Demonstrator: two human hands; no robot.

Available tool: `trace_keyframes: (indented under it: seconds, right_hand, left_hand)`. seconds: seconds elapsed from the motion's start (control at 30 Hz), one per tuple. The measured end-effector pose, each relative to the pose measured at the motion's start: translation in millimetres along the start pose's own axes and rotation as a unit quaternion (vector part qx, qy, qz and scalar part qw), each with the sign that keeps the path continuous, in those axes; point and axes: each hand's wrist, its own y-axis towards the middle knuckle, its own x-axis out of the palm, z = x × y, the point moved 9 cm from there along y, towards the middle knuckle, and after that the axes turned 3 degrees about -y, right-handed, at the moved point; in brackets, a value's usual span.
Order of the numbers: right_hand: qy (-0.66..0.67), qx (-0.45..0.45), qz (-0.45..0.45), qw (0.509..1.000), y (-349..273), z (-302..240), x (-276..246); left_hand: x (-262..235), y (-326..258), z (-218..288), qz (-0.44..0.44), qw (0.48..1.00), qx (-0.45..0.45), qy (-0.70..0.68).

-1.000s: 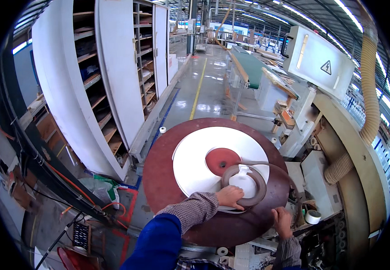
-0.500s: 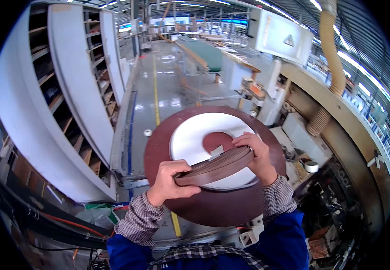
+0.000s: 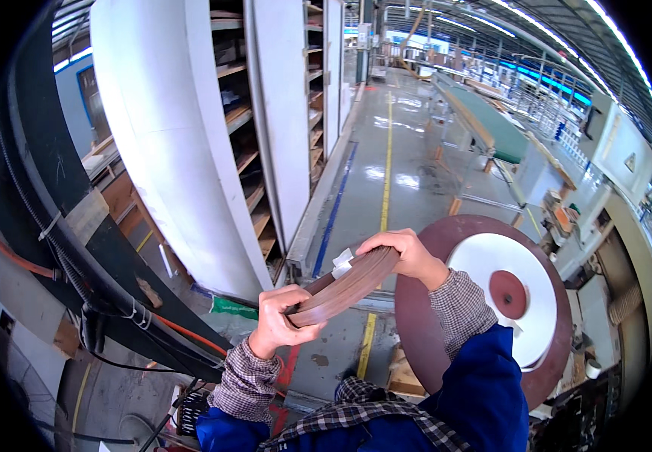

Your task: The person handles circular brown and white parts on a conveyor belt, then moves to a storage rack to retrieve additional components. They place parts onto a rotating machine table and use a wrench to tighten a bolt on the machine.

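Observation:
Between my two hands I hold a coil of brown edge banding (image 3: 348, 289), tilted and raised in front of my body. My left hand (image 3: 285, 315) grips its near left end, thumb below and fingers on top. At the far right end my right hand (image 3: 410, 256) wraps over the rim. A small piece of white tape (image 3: 342, 263) sticks up from the coil's inner side. To the right of my right arm, a white coil (image 3: 465, 264) lies on a round dark red turntable (image 3: 430, 324), with a red hub in its centre.
Tall white cabinets (image 3: 287, 98) with filled shelves line the left side. Black machine framing (image 3: 126, 264) with cables and an orange hose stands close on my left. A green-topped conveyor (image 3: 484, 124) lies ahead to the right. A yellow line (image 3: 387, 162) runs along the grey floor.
My view and body have turned left. The brown coil, still in both hands, has moved away from above the turntable and now hangs over the floor to its left.

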Motion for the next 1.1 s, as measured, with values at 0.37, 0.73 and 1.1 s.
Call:
trace_keyframes:
  seconds: [0.37,0.73,1.1]
  right_hand:
    - [0.253,0.102,-0.001,0.962,94.5,182.1,30.8]
    - [0.417,0.185,0.062,0.888,161.8,396.4,15.6]
    - [0.52,0.317,0.291,0.738,212.5,567.1,-43.5]
  left_hand:
    - [-51.7,93.5,-197.6,0.064,0.969,-0.08,-0.224]
    - [-24.0,199.2,-434.0,0.138,0.731,-0.198,-0.638]
    - [33.6,400.6,-598.5,0.082,0.686,-0.182,-0.7]
